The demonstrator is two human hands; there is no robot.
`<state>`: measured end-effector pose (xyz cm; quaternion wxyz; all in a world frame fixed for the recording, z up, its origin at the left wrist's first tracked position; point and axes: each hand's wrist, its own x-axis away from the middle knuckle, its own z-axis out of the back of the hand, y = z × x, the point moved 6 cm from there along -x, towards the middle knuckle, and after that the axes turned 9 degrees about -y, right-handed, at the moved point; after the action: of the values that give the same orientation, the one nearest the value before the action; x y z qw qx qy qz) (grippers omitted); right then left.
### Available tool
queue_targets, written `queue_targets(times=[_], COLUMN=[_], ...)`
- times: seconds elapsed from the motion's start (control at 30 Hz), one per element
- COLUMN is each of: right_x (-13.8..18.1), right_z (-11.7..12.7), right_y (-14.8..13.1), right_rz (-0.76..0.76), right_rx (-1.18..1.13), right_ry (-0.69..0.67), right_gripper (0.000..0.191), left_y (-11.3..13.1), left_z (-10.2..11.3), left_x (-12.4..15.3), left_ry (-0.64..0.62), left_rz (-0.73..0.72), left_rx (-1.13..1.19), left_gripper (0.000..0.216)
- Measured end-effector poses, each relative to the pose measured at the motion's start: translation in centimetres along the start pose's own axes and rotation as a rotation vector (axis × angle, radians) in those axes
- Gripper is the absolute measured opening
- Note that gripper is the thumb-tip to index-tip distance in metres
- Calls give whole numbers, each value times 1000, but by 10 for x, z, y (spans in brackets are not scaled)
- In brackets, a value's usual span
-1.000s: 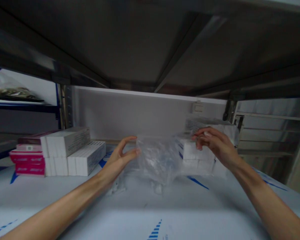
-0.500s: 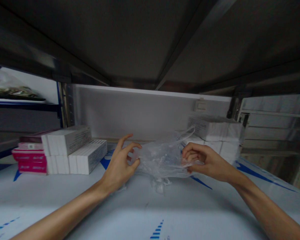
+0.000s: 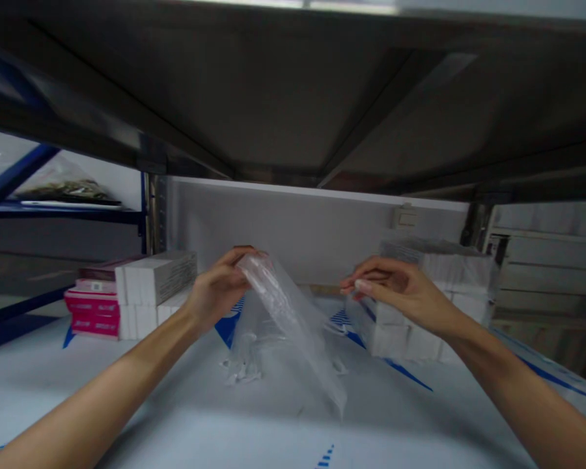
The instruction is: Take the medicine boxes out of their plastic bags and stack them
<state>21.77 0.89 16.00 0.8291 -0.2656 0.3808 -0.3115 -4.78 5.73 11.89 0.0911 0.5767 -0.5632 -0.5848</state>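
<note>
A clear plastic bag (image 3: 293, 326) hangs from my left hand (image 3: 219, 290), whose fingers are pinched shut on its top edge above the white shelf (image 3: 254, 430). The bag droops down and to the right, its lower end near the shelf surface. My right hand (image 3: 395, 286) is raised beside it on the right, fingers loosely curled with thumb and forefinger close together; nothing shows between them, and it hovers in front of a stack of white boxes (image 3: 434, 293). Small white pieces (image 3: 241, 374) lie on the shelf under the bag.
Stacked white boxes (image 3: 151, 286) and pink boxes (image 3: 90, 309) sit at the left. A white back panel (image 3: 283, 228) closes the shelf behind. A dark metal shelf underside (image 3: 283, 98) hangs low overhead. Blue racking (image 3: 58, 212) stands further left.
My left hand has lifted the bag by its top edge, so it now hangs stretched. My right hand has let go of the bag and moved up to the right.
</note>
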Motion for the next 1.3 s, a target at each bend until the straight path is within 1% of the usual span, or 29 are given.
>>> queue_targets(times=[0.03,0.1,0.13,0.17,0.23,0.27,0.3,0.33,0.4,0.43,0.47,0.53,0.57,0.63,0.67,0.73,0.8,0.87,0.93,1.0,1.07,1.13,1.2,1.3], right_x=[-13,-41,-54,-66,-84,-90,-94,-96,-96,-96,-96,-96,-96,-96,-97,-99,-100,-98,-94,-91,-87,-83,-80,-78], right_z=[-1,-5,-7,-10,-24,-37,-51,-67,-92,-99,-101,-92,-84,-70,-66,-62,-61,-62,-61,-57,-53,-49,-49,-53], right_y=[-1,2,7,17,38,48,57,63,72,75,78,90,98,117,127,146,160,170,175,178,179,178,175,170], right_rz=[2,-16,-43,-108,-234,-277,-306,-336,-351,-338,-316,-276,-272,-289,-306,-331,-345,-363,-389,-417,-447,-468,-472,-463], right_rx=[43,111,112,76,-116,-241,-376,-498,-683,-729,-745,-690,-649,-568,-539,-495,-440,-377,-305,-219,-108,28,165,334], right_ry=[-27,-61,-41,-13,50,39,18,-35,-117,-123,-93,75,174,343,394,438,463,476,471,452,432,415,384,321], right_gripper=[26,28,30,33,46,51,57,62,66,66,67,68,68,66,64,61,57,52,44,34,25,18,17,20], left_y=[5,14,17,19,21,21,21,20,16,12,7,-5,-11,-21,-24,-30,-34,-38,-42,-46,-52,-58,-63,-68], left_z=[0,3,6,9,15,17,20,23,31,36,41,49,51,52,52,51,50,53,62,73,82,89,90,85], left_x=[0,1,2,2,2,3,3,3,3,3,2,2,2,3,4,7,7,6,4,2,1,2,4,5], left_ry=[-19,-2,24,53,89,101,111,122,149,164,175,153,127,74,63,88,127,201,273,317,309,289,254,188], left_rz=[-14,-39,-44,-49,-56,-62,-66,-70,-51,-12,41,182,248,342,370,394,373,314,270,255,260,249,217,177], left_rx=[78,207,249,276,303,306,305,303,282,263,236,170,123,13,-49,-172,-251,-308,-429,-600,-734,-803,-872,-974], left_gripper=[28,23,22,20,14,14,18,24,35,36,34,32,36,56,70,93,102,95,74,53,42,36,29,21])
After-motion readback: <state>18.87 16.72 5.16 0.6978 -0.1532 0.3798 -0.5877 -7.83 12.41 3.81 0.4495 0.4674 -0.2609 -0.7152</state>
